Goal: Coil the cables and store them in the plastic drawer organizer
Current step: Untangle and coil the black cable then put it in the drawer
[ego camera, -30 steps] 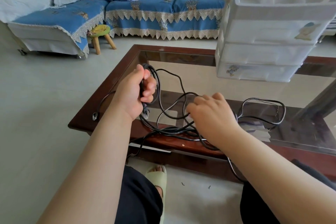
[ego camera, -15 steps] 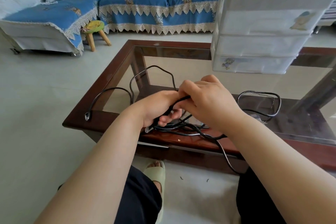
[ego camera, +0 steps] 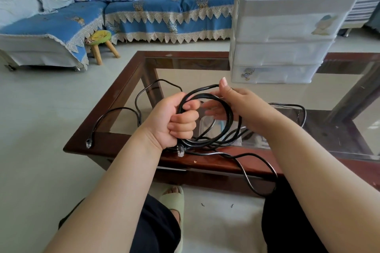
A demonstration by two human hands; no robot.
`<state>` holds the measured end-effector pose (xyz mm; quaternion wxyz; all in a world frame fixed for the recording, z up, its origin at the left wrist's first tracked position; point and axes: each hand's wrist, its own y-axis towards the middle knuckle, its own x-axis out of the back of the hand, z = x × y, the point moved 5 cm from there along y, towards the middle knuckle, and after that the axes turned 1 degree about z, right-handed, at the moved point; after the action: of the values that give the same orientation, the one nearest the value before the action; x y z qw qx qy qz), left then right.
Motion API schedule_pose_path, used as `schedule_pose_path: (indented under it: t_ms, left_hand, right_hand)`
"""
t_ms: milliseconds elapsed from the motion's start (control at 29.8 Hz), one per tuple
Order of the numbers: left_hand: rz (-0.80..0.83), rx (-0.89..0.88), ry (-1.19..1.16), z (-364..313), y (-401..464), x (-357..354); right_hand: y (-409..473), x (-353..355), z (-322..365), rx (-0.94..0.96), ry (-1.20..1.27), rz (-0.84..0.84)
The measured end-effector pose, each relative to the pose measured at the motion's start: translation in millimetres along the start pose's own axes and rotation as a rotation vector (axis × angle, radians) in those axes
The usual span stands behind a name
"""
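- Over the near edge of the glass coffee table (ego camera: 127, 86), your left hand (ego camera: 172, 121) is closed in a fist round a bundle of loops of the black cable (ego camera: 224, 109), with one clear plug end (ego camera: 180, 152) hanging just below the fist.
- Your right hand (ego camera: 236, 100) has its fingers fairly straight and relaxed, passing through the ring of loops, thumb up, guiding the top strand; it steadies the coil and does not clamp it.
- Done so far, as I judge it: a few turns are gathered into a rough ring held between your hands.
- Left on this cable: a long tail runs from your left fist towards the left edge of the table and ends in the other plug (ego camera: 89, 143) near the near-left corner. More slack droops off the near edge towards your right knee.
- A further black loop (ego camera: 300, 109) lies on the glass near the right side, behind your right forearm. I cannot tell whether it is the same cable or a second one.
- The plastic drawer organizer (ego camera: 287, 33) stands at the far-right part of the table, well apart from the coil. Its drawers look closed, and I see nothing stored inside, though the fronts are cloudy.
- So you are early: finish winding, then open a drawer and put the coil in.
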<state>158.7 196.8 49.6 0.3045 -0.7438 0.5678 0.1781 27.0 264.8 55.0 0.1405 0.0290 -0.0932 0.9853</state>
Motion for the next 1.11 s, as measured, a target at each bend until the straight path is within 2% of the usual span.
schedule_pose_path:
  t_ms: [67,235,402,536,671,805,1106]
  left_hand:
    - [-0.041,-0.028,-0.029,-3.2,0.7,0.5]
    - [-0.205,-0.128,0.015,-6.2,3.5,2.2]
    - [-0.239,-0.143,0.036,-4.8,4.7,-1.1]
    - [-0.281,-0.167,0.042,-3.4,5.0,-2.4]
    - [-0.220,-0.182,-0.031,-4.4,5.5,-2.8]
    - [-0.141,-0.220,-0.074,-7.3,5.1,-4.7]
    - [-0.159,-0.245,-0.061,-8.0,1.8,-9.0]
  right_hand:
    - [-1.1,-7.8,0.6,-0.014,0.112,0.041]
    - [0.8,-12.2,5.4,0.073,0.308,-0.060]
    - [-1.6,-12.6,5.2,0.084,0.450,-0.093]
    - [-1.2,-10.8,6.0,0.175,0.480,-0.169]
    - [-0.9,-10.0,3.8,0.221,0.549,-0.227]
    - [0.8,-9.9,4.8,0.240,0.581,-0.208]
    - [4.3,-8.3,1.7,0.221,0.537,-0.168]
